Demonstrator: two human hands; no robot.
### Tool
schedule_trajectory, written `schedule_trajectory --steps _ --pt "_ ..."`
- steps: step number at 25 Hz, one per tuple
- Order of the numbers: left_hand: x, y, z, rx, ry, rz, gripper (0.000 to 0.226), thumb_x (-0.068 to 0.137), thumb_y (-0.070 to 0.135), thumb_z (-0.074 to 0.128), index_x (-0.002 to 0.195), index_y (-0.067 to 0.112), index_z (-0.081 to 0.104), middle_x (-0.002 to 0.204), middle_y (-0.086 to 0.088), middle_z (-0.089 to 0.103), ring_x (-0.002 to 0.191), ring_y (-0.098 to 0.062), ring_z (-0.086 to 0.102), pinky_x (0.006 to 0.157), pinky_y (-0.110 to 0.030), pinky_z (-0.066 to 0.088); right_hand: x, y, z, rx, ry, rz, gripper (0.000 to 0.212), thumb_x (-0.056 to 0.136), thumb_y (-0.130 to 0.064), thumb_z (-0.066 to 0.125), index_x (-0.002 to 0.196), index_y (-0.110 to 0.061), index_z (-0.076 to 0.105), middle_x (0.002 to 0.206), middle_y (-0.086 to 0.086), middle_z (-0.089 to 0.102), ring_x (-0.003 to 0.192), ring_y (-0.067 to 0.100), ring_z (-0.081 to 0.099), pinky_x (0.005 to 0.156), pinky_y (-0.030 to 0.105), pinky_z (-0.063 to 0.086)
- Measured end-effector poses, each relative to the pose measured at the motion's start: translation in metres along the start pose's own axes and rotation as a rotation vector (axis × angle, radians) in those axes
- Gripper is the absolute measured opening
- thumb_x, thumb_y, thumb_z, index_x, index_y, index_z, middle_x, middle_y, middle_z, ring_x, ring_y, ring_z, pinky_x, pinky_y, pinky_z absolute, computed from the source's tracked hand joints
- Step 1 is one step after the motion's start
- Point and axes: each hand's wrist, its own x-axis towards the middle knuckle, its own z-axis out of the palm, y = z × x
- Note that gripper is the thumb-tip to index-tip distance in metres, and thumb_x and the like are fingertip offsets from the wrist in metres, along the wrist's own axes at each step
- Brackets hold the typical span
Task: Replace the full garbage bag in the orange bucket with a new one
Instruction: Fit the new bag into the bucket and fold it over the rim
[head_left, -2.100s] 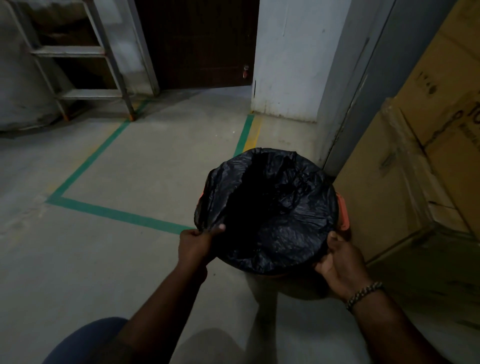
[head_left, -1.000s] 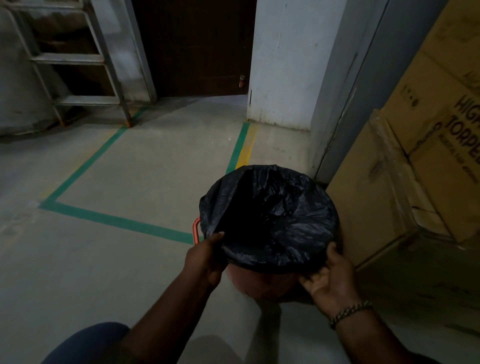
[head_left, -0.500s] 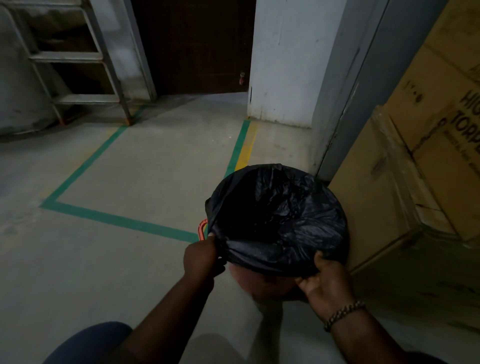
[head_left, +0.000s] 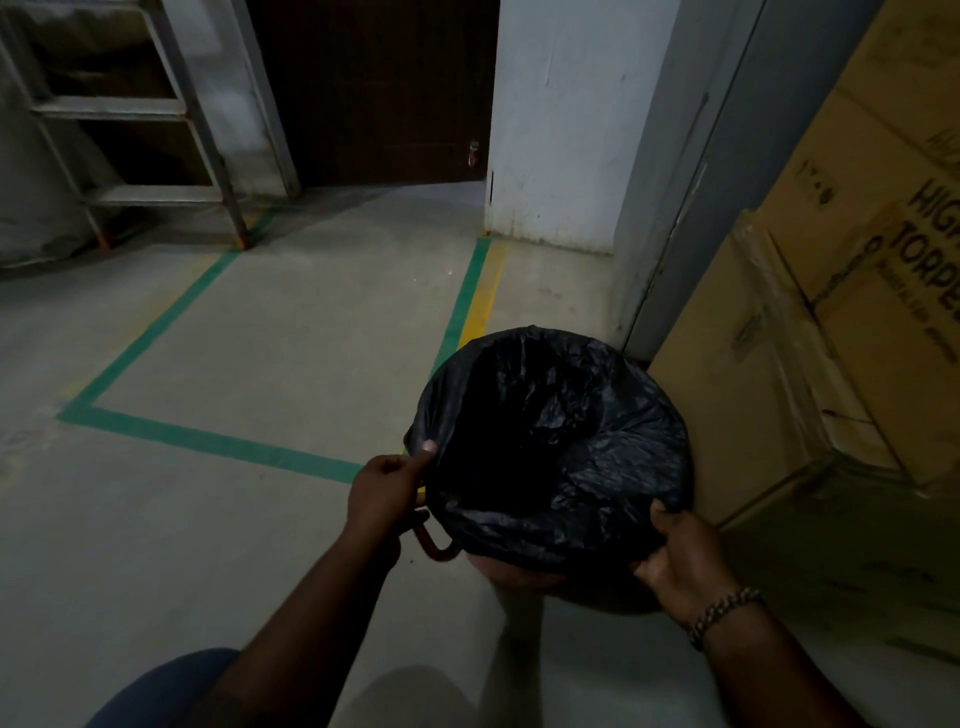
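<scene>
At the frame's 7 o'clock corner a blue-clad knee (head_left: 161, 686) shows, with two bare forearms reaching forward above it. The right wrist wears a beaded metal bracelet (head_left: 724, 613).

The left hand (head_left: 387, 493) is at the 9 o'clock side of the round orange plastic bucket (head_left: 511, 576). Its thumb and fingers are pinched together on the folded-over edge of the crinkled black plastic garbage bag (head_left: 561, 452). The right hand (head_left: 680, 561) is at the bucket's 4 o'clock side, its fingers curled and clamped on the bag's overhanging edge.

The bag sits in the bucket, open at the mouth and draped over the whole rim. Only a strip of the bucket's wall and its curved handle (head_left: 439, 551) show below it, at about 7 o'clock.

The bucket stands on the grey concrete floor (head_left: 260, 519), just beside stacked brown cardboard boxes (head_left: 857, 312) at its 3 o'clock. A green tape line (head_left: 208, 441) runs across the floor at 9 o'clock. It turns away at 12 o'clock beside a yellow painted stripe (head_left: 480, 306).

Farther off stand a grey door frame (head_left: 691, 156) at 1 o'clock, a white wall (head_left: 556, 119) and a dark brown door (head_left: 374, 88) at 12. At 10 o'clock is a metal stepladder (head_left: 130, 109).
</scene>
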Motion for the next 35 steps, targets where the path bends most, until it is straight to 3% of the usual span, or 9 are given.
schedule_trajectory --steps 5,8,13,21,25,27,30,33,35 --pt "0.009 -0.004 -0.006 0.178 0.117 0.03 0.034 0.087 0.041 0.067 0.097 0.008 0.07 0.09 -0.013 0.071 0.082 -0.032 0.069 0.081 -0.043 0.06 0.015 -0.001 -0.002 0.046 -0.003 0.025 0.047 0.105 -0.011 0.047 0.15 -0.02 0.04 0.142 0.013 0.055 0.1 0.032 0.062 0.071 0.056 0.055" --pt "0.009 -0.004 -0.013 0.038 0.2 -0.038 0.025 0.093 0.03 0.062 0.084 0.007 0.068 0.091 -0.016 0.071 0.077 -0.031 0.071 0.069 -0.032 0.061 0.019 0.001 -0.004 0.029 -0.003 0.021 0.046 0.104 -0.011 0.048 0.149 -0.02 0.041 0.142 0.013 0.055 0.102 0.032 0.062 0.073 0.057 0.055" --pt "0.011 0.0 -0.003 -0.007 0.23 0.064 0.066 0.076 0.076 0.056 0.077 0.012 0.072 0.08 -0.009 0.074 0.076 -0.029 0.072 0.076 -0.047 0.06 0.024 0.001 -0.006 0.017 -0.03 0.023 0.046 0.104 -0.011 0.048 0.148 -0.02 0.041 0.14 0.013 0.056 0.11 0.035 0.061 0.08 0.06 0.054" --pt "0.016 -0.005 -0.012 0.157 0.278 0.075 0.011 0.075 0.021 0.078 0.074 0.013 0.07 0.073 -0.013 0.072 0.076 -0.035 0.072 0.072 -0.04 0.059 0.032 0.003 -0.016 0.028 -0.056 0.043 0.06 0.104 -0.012 0.051 0.156 -0.028 0.027 0.149 0.01 0.05 0.123 0.038 0.057 0.091 0.072 0.047" --pt "0.01 -0.002 -0.008 0.431 0.357 0.205 0.015 0.07 0.011 0.074 0.081 0.018 0.067 0.065 -0.006 0.069 0.063 -0.024 0.068 0.058 -0.027 0.049 0.033 0.003 -0.016 0.032 -0.073 0.044 0.061 0.103 -0.011 0.051 0.157 -0.026 0.026 0.149 0.011 0.05 0.122 0.038 0.058 0.083 0.067 0.053" --pt "0.018 0.001 -0.007 0.459 0.264 0.128 0.015 0.072 0.028 0.067 0.076 0.013 0.067 0.066 -0.007 0.068 0.07 -0.03 0.07 0.065 -0.034 0.057 0.032 0.002 -0.017 0.01 -0.089 0.04 0.051 0.104 -0.012 0.05 0.152 -0.022 0.036 0.144 0.012 0.055 0.12 0.037 0.059 0.084 0.064 0.054" --pt "0.019 0.006 -0.007 0.157 0.044 -0.149 0.057 0.068 0.066 0.069 0.075 0.009 0.067 0.073 -0.012 0.068 0.077 -0.032 0.07 0.082 -0.053 0.059 0.033 0.002 -0.017 0.008 -0.118 0.041 0.046 0.104 -0.012 0.049 0.149 -0.022 0.042 0.141 0.012 0.058 0.12 0.037 0.059 0.084 0.065 0.054" --pt "0.016 0.003 -0.004 0.037 -0.068 -0.201 0.052 0.065 0.042 0.088 0.092 0.002 0.069 0.086 -0.013 0.071 0.077 -0.029 0.068 0.069 -0.04 0.061 0.034 0.002 -0.016 0.011 -0.12 0.037 0.041 0.105 -0.012 0.047 0.146 -0.02 0.045 0.14 0.011 0.058 0.12 0.037 0.059 0.087 0.064 0.053" --pt "0.015 0.003 -0.003 0.015 -0.068 -0.137 0.033 0.066 0.022 0.085 0.088 0.003 0.069 0.075 -0.013 0.064 0.062 -0.022 0.057 0.055 -0.028 0.046 0.033 0.002 -0.016 0.013 -0.115 0.039 0.043 0.105 -0.011 0.047 0.147 -0.019 0.043 0.141 0.011 0.057 0.12 0.036 0.059 0.087 0.064 0.053"
